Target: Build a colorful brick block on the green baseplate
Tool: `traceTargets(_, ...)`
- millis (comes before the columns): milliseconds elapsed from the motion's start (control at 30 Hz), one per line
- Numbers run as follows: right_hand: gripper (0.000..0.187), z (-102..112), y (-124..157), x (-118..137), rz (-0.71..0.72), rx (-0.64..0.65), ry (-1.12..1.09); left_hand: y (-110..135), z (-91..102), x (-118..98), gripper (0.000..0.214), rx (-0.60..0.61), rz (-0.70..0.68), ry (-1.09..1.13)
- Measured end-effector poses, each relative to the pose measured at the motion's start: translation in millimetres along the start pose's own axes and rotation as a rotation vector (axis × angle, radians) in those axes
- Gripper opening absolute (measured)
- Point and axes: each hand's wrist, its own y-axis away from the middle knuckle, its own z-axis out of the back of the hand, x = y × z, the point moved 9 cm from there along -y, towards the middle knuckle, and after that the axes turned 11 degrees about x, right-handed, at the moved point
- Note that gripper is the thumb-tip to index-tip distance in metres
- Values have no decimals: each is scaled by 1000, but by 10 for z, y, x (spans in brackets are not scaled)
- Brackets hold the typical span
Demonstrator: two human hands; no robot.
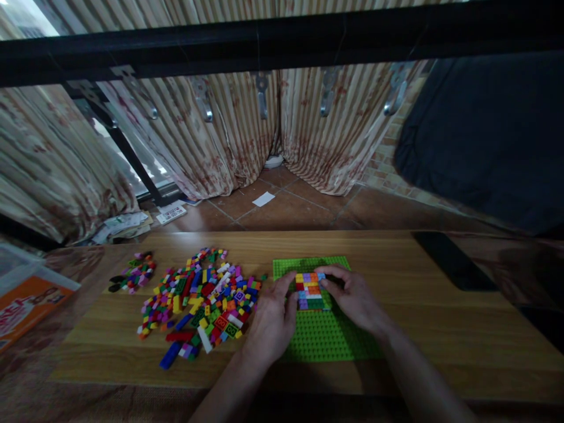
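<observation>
A green studded baseplate (321, 341) lies on the wooden table. On its upper part is a block of multicoloured toy bricks (312, 289), with purple, orange, red, yellow, white, blue and green pieces side by side. My left hand (273, 320) grips the block's left side, its thumb and index finger bent around the edge. From the right, my right hand (355, 296) closes its fingers on the upper right corner, by a light blue brick. My fingers partly cover the block's edges, and whether it is pressed onto the studs I cannot tell.
A big pile of loose bricks (205, 299) spreads left of the baseplate, with a smaller pile (136, 273) beyond it. A dark phone-like slab (453, 261) lies at the table's right. An orange-labelled plastic box (33, 299) stands at far left. A dark rail (282, 44) with hooks crosses above.
</observation>
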Motion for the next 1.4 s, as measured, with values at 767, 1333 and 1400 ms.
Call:
traceTargets(767, 31, 398, 161, -61, 5, -310, -138, -15, 91, 42, 41, -21, 53, 98)
traceTargets(1333, 26, -1111, 821, 1100, 694, 174, 439, 363, 1413, 775, 23, -731, 262, 522)
traceTargets(1400, 22, -1091, 820, 1072, 634, 162, 394, 462, 1540, 918, 16, -841, 266, 689)
